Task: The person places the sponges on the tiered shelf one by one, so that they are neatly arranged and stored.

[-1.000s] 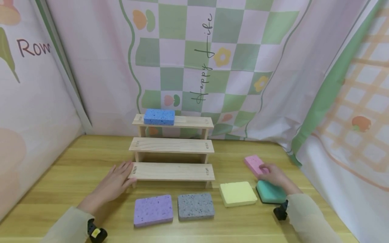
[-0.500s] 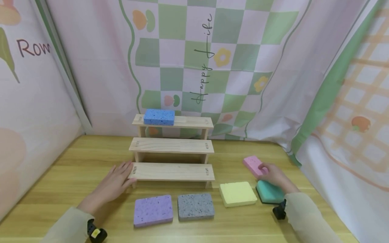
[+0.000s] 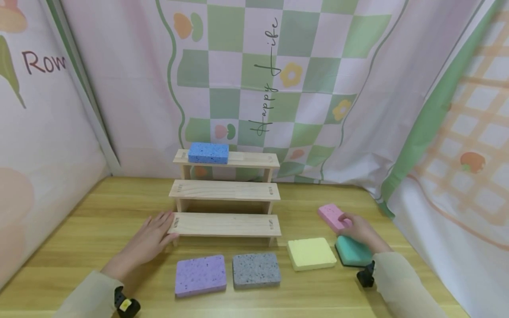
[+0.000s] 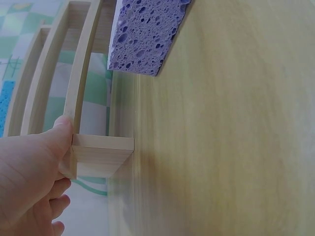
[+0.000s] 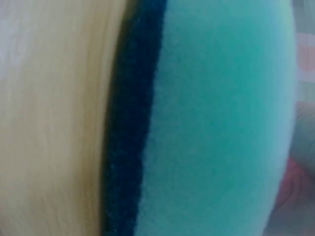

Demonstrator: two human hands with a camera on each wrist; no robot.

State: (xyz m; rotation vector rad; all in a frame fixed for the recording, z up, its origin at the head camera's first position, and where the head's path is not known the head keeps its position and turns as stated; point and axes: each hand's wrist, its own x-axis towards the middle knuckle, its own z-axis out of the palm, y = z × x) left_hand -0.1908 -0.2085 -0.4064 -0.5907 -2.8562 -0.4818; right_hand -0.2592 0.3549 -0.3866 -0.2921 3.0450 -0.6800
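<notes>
Hanging behind and along both sides, pale fabric printed with checks, flowers and lettering (image 3: 224, 26) encloses a wood-grained yellow-brown desk (image 3: 99, 212). A three-tier rack of pale wood (image 3: 226, 224) stands on it; the left hand (image 3: 143, 243) clasps the left end of its lowest board, thumb at the front edge. A purple pitted sponge (image 3: 200, 276) and a grey speckled sponge (image 3: 256, 270) lie before the rack, apart. A pale yellow sponge (image 3: 311, 254) sits between the grey one and a teal sponge with a dark underside (image 3: 351, 251), which lies beneath the right wrist and blocks most of that wrist's view. A blue speckled sponge (image 3: 208, 153) rests on the top board, left of centre. Right of the rack, behind the teal one, the right hand (image 3: 362, 232) pinches the near end of a pink rectangular sponge (image 3: 331, 215).
</notes>
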